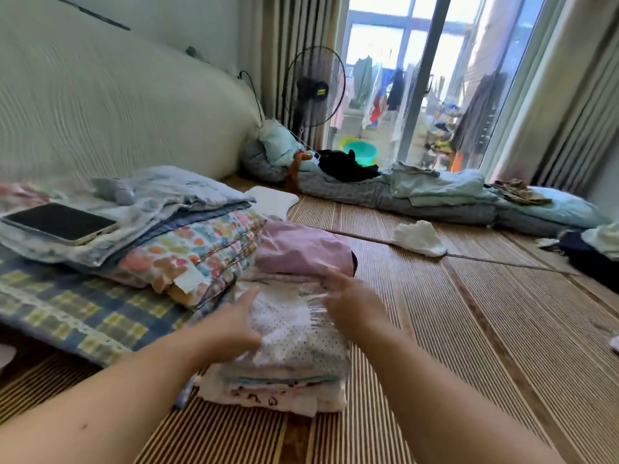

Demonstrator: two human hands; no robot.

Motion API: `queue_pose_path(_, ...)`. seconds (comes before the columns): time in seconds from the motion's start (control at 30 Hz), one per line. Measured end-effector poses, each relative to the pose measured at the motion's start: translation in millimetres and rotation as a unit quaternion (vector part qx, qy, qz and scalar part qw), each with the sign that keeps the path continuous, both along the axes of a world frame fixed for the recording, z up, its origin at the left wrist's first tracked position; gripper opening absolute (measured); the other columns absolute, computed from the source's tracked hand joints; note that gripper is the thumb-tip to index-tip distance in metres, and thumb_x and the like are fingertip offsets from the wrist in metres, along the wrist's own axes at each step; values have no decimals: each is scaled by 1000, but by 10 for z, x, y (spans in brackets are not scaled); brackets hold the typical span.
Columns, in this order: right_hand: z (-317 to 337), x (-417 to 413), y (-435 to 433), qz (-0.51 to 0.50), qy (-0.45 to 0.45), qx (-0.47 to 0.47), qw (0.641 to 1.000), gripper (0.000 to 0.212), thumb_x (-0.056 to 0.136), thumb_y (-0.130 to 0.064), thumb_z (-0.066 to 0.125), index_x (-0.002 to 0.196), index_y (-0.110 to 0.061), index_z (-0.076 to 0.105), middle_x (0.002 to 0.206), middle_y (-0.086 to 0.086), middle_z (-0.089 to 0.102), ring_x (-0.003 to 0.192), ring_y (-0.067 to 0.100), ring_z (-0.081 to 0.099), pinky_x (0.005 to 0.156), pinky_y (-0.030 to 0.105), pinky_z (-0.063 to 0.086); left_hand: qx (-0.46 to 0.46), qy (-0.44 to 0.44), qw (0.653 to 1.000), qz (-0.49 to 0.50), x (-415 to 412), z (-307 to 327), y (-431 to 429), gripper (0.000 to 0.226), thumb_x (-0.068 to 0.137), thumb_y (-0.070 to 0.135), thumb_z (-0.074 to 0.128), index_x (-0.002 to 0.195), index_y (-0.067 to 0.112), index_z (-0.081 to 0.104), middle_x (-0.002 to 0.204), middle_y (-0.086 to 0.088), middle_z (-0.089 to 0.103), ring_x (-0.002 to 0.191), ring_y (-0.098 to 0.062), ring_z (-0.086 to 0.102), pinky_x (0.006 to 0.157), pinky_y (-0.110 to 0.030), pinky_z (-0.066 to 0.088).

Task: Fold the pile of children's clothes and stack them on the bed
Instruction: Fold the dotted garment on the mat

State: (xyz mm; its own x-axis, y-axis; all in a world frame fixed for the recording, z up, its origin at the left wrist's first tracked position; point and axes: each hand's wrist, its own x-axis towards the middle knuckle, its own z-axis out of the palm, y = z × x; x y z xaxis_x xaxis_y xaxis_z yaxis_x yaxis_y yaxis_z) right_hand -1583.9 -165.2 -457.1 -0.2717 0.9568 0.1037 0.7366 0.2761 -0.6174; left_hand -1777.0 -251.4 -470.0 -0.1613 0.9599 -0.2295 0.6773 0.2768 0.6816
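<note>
A stack of folded children's clothes [284, 380] sits on the bed's striped mat [452, 329] in front of me. Its top piece is a white dotted garment [288, 326]. My left hand [234, 326] lies flat on the left side of that garment, fingers straight. My right hand [351, 296] hovers at or touches its far right corner, fingers spread and blurred by motion. Behind the stack lies a folded pink garment [301, 249]. A small white garment [418, 237] lies loose on the mat farther out.
Folded blankets [187, 259] with a phone [60, 222] on top lie left on a plaid pillow [77, 313]. Rolled bedding [418, 199] with loose clothes runs along the far edge. Dark clothes [589, 256] sit at right. A fan [313, 87] stands by the window.
</note>
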Motion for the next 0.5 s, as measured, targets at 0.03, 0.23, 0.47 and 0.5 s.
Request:
queue_pose_path(0.03,-61,-30,7,3,-69,14,998,47,91,-31,51,134,-47,44,143,4,44,120,24,52,99,40,46,-50,49,997,-6,-10,-25,26,95,75,24,58,153,34,3,146,-19,35,105,-22,59,65,-25,46)
queue_pose_path(0.23,17,82,-250,20,-167,90,982,54,92,-46,50,144,-41,33,158,-5,20,138,21,35,108,46,37,73,163,984,-21,208,57,19,78,85,31,58,149,46,14,159,2,-15,147,-32,-8,115,-48,20)
queue_pose_path(0.47,357,1022,-733,-16,-175,136,975,61,91,-47,54,145,-42,28,158,-3,20,141,20,30,112,44,33,198,170,951,-166,1222,318,-76,73,85,33,60,144,51,22,159,10,1,147,-19,-4,119,-45,14)
queue_pose_path(0.5,394,1293,-826,-35,-179,135,974,61,91,-46,54,146,-42,28,158,-3,20,142,20,28,113,44,29,201,177,944,-190,1480,334,-76,73,86,35,61,144,52,21,159,10,-1,147,-18,-5,119,-43,12)
